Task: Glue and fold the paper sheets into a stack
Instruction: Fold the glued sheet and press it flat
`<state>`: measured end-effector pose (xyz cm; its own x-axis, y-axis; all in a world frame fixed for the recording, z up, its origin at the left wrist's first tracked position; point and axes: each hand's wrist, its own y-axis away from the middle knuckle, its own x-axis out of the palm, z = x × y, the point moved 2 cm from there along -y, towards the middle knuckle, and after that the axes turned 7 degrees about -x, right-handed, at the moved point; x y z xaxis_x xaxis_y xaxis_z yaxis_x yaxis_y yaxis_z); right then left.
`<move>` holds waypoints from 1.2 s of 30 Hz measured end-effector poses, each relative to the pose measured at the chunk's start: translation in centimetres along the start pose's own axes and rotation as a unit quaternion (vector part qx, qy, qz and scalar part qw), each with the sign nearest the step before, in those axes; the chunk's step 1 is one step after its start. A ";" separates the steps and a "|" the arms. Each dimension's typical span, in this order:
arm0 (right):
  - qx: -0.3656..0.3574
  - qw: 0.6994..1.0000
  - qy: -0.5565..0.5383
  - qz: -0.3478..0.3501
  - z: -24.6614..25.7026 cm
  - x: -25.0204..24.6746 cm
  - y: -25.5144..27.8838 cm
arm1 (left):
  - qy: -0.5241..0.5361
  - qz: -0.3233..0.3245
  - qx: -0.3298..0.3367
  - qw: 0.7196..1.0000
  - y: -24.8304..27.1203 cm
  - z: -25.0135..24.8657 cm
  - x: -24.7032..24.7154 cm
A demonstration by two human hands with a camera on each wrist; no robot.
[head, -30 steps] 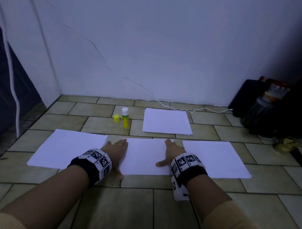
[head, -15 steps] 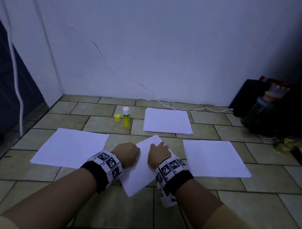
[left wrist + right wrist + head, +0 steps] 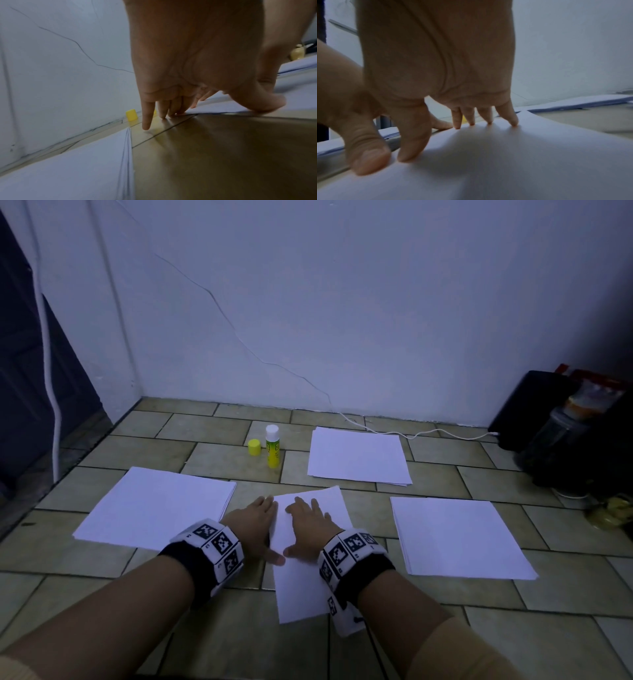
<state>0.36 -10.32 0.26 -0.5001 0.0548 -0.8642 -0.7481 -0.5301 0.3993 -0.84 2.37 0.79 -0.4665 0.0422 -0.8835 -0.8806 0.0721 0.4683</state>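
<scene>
Folded sheet (image 3: 310, 546) on floor, right hand (image 3: 310, 522) flat atop, left hand (image 3: 255, 525) flat at its left edge

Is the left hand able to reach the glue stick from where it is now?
Probably yes. The left hand rests at the sheet's edge, and only bare floor lies between it and the glue stick.

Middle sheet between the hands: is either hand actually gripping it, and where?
Neither grips the middle sheet. The right hand presses flat on its far half; the left hand rests at its left edge, thumb on the paper.
</scene>
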 end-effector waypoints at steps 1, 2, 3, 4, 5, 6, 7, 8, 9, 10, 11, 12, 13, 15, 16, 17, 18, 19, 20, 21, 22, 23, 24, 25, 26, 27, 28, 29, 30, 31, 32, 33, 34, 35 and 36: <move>-0.003 1.000 0.018 0.020 0.3 0.0 -0.3 | -0.008 0.004 0.001 1.000 -0.1 0.0 0.1; -0.012 0.998 0.040 0.036 0.6 0.0 -0.5 | -0.014 0.006 0.002 1.000 0.0 0.1 0.1; -0.025 0.997 0.055 0.047 0.9 -0.1 -0.6 | -0.018 0.006 0.003 1.000 0.0 0.1 0.2; -0.037 0.996 0.061 0.051 1.0 -0.2 -0.7 | -0.019 0.007 0.002 1.000 0.1 0.1 0.2; -0.045 0.996 0.056 0.051 0.9 -0.4 -0.6 | -0.018 0.008 0.001 1.000 0.1 0.2 0.3; -0.047 0.997 0.042 0.047 0.5 -0.6 -0.3 | -0.016 0.010 0.000 1.000 0.1 0.3 0.4; -0.043 0.998 0.027 0.040 -0.2 -0.9 -0.1 | -0.014 0.012 0.000 1.000 0.1 0.3 0.5; -0.031 0.999 0.014 0.030 -1.0 -1.1 0.3 | -0.014 0.014 0.000 1.000 0.1 0.3 0.6; -0.014 1.000 0.004 0.020 -1.9 -1.4 0.5 | -0.014 0.014 0.001 1.000 0.1 0.4 0.6; 0.007 1.000 -0.004 0.015 -3.0 -1.6 0.8 | -0.016 0.015 0.000 1.000 0.1 0.4 0.6; 0.029 0.999 -0.011 0.014 -4.1 -1.9 0.9 | -0.020 0.015 0.000 1.000 0.2 0.4 0.6; 0.049 0.998 -0.020 0.017 -5.1 -2.1 1.1 | -0.023 0.014 0.001 1.000 0.2 0.4 0.5; 0.066 0.997 -0.029 0.019 -6.1 -2.4 1.3 | -0.026 0.012 0.000 1.000 0.3 0.4 0.5; 0.087 0.995 -0.039 0.021 -7.2 -2.8 1.5 | -0.031 0.010 0.002 0.999 0.3 0.4 0.5; 0.089 0.995 -0.036 0.022 -7.3 -3.0 1.6 | -0.034 0.008 0.004 0.999 0.3 0.4 0.4; 0.090 0.995 -0.028 0.023 -7.1 -3.2 1.7 | -0.037 0.006 0.006 0.999 0.3 0.5 0.4; 0.091 0.995 -0.020 0.022 -6.9 -3.2 1.7 | -0.039 0.005 0.007 0.999 0.4 0.6 0.2; 0.094 0.995 -0.014 0.016 -6.6 -3.3 1.6 | -0.039 0.004 0.008 0.999 0.5 0.8 0.1; 0.100 0.995 -0.009 0.002 -6.4 -3.4 1.5 | -0.038 0.004 0.007 0.999 0.7 1.0 -0.3; 0.109 0.994 -0.001 -0.018 -6.1 -3.4 1.4 | -0.040 0.000 0.005 0.999 0.9 1.1 -0.7; 0.117 0.992 0.016 -0.040 -5.7 -3.5 1.4 | -0.048 -0.014 0.005 0.999 1.0 1.2 -1.1; 0.118 0.991 0.041 -0.057 -5.1 -3.5 1.4 | -0.055 -0.029 0.000 0.998 1.1 1.2 -1.6; 0.111 0.989 0.066 -0.071 -4.5 -3.4 1.4 | -0.056 -0.045 -0.005 0.997 1.2 1.1 -2.1; 0.103 0.989 0.078 -0.078 -3.9 -3.2 1.3 | -0.053 -0.061 -0.008 0.997 1.3 0.9 -2.5; 0.096 0.990 0.073 -0.077 -3.3 -3.0 1.3 | -0.050 -0.075 0.000 0.996 1.4 0.7 -2.6; 0.090 0.991 0.062 -0.072 -2.7 -2.7 1.3 | -0.048 -0.081 0.021 0.995 1.3 0.5 -2.6; 0.086 0.993 0.052 -0.065 -2.1 -2.4 1.2 | -0.049 -0.079 0.045 0.995 1.4 0.1 -2.4; 0.085 0.994 0.045 -0.059 -1.5 -2.0 1.1 | -0.050 -0.071 0.060 0.994 1.4 -0.1 -2.2; 0.086 0.994 0.039 -0.053 -1.0 -1.7 1.1 | -0.052 -0.063 0.066 0.995 1.5 -0.4 -1.9; 0.092 0.994 0.028 -0.049 -0.5 -1.2 1.0 | -0.050 -0.058 0.062 0.995 1.7 -0.6 -1.7; 0.103 0.993 0.014 -0.047 0.0 -0.8 0.9 | -0.042 -0.061 0.058 0.996 1.8 -0.6 -1.5; 0.112 0.993 0.003 -0.044 0.4 -0.5 0.8 | -0.031 -0.066 0.052 0.996 1.8 -0.6 -1.4; 0.115 0.993 -0.001 -0.041 0.7 -0.3 0.8 | -0.022 -0.067 0.047 0.996 1.8 -0.5 -1.3; 0.113 0.993 0.001 -0.037 1.0 -0.2 0.7 | -0.013 -0.067 0.042 0.997 1.8 -0.3 -1.3; 0.108 0.994 0.005 -0.033 1.1 -0.1 0.6 | -0.004 -0.066 0.037 0.997 1.8 -0.2 -1.2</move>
<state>-0.53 -9.69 0.99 -0.4434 0.0751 -0.8932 -0.8559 -0.3314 0.3971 -1.89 2.26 2.65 -0.3459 0.0344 -0.9376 -0.9256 0.1513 0.3470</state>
